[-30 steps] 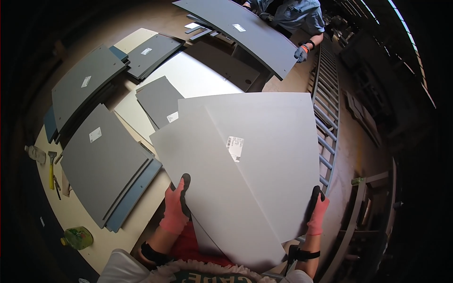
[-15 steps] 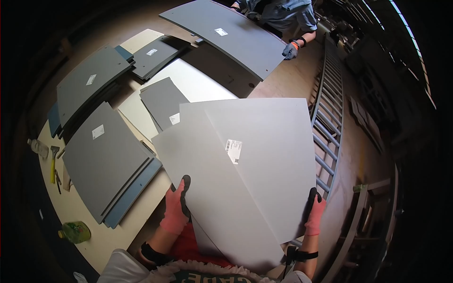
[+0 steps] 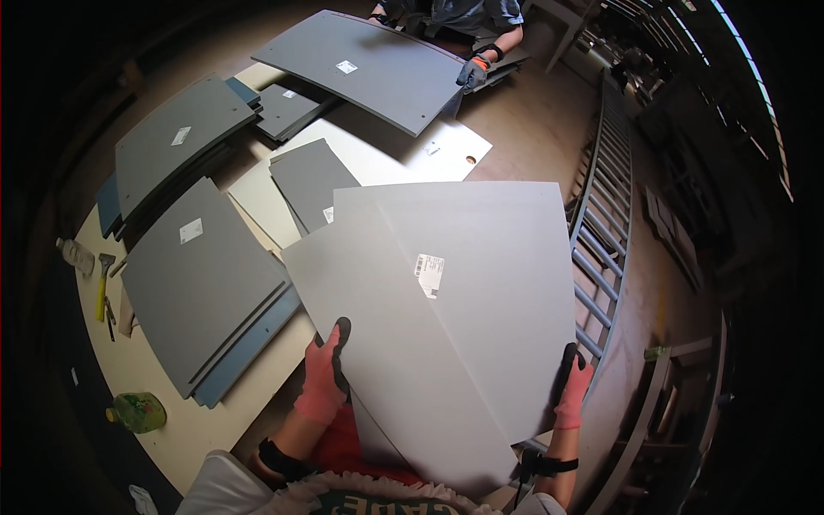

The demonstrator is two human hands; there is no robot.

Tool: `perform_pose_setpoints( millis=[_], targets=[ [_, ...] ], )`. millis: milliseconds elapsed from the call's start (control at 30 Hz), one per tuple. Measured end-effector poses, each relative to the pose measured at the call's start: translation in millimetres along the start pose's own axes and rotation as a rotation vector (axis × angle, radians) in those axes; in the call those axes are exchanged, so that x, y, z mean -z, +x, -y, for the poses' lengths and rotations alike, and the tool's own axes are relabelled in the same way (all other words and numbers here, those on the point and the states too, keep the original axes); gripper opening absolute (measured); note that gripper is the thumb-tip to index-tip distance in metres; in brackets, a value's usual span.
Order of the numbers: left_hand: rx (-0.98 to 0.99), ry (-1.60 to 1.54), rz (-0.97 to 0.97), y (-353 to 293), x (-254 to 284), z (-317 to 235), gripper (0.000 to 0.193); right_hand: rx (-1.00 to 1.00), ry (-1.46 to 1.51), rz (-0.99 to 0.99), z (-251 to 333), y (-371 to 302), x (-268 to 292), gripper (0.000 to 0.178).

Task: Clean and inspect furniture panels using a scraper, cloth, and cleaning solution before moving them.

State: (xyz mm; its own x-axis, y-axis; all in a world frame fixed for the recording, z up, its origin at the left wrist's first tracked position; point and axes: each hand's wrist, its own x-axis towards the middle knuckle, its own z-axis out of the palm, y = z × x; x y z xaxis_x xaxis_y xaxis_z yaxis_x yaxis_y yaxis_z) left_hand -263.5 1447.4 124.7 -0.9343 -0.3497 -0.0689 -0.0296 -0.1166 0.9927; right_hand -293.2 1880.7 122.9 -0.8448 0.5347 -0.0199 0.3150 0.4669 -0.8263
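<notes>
Two flat grey panels overlap at an angle in front of me, one panel [image 3: 386, 343] toward the left and another panel [image 3: 506, 249] toward the right. A white printed label [image 3: 430, 275] shows beside the line where they cross. My left hand [image 3: 322, 378], in a pink glove with dark fingertips, grips the left edge, thumb on the face. At the right edge my right hand [image 3: 572, 395], gloved alike, is closed on the panel. The fingers behind the panels are hidden. The lower edges are close to my body.
Stacked grey panels [image 3: 202, 279] lie on the pale table [image 3: 180, 429] at left, with a hammer [image 3: 103, 287] and bottle [image 3: 139, 412] nearby. Across the table, a co-worker's gloved hand [image 3: 473, 73] holds a large panel [image 3: 360, 73]. A roller conveyor [image 3: 601, 257] runs along the right.
The co-worker's large panel has moved left, uncovering more of the white board with a hole beneath it. My hands keep their grip on the overlapping panels, nearly still.
</notes>
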Motion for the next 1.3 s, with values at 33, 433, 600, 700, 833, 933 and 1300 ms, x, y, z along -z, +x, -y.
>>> perform_pose_setpoints(
  millis=[33, 433, 600, 700, 833, 933, 1300],
  targets=[
    [-0.009, 0.092, 0.038, 0.1, 3.8, 3.2, 0.031, 0.001, -0.011, 0.000, 2.0, 0.1, -0.2, 0.028],
    [0.350, -0.421, -0.078, 6.2, 12.2, -9.0, 0.032, -0.002, 0.078, -0.094, 51.2, -29.8, -21.8, 0.033],
    [0.531, -0.397, -0.127, 7.7, 12.6, -18.8, 0.033, -0.071, 0.148, 0.066, 9.5, -29.3, -14.0, 0.034],
    [0.628, -0.487, -0.140, 9.9, 12.7, 8.3, 0.034, -0.127, 0.198, 0.076, 3.5, -47.3, -18.0, 0.042],
    [0.723, -0.462, -0.086, 12.1, 7.7, 22.8, 0.033, -0.168, 0.089, -0.007, -29.5, -49.8, -2.6, 0.041],
    [0.698, -0.379, -0.083, 11.8, 3.4, 25.4, 0.033, -0.206, -0.025, -0.018, -39.1, -55.6, 4.4, 0.043],
    [0.697, -0.336, -0.073, 10.2, 0.1, 28.3, 0.034, -0.230, 0.023, -0.067, -42.8, -71.1, -1.4, 0.042]
  ],
)
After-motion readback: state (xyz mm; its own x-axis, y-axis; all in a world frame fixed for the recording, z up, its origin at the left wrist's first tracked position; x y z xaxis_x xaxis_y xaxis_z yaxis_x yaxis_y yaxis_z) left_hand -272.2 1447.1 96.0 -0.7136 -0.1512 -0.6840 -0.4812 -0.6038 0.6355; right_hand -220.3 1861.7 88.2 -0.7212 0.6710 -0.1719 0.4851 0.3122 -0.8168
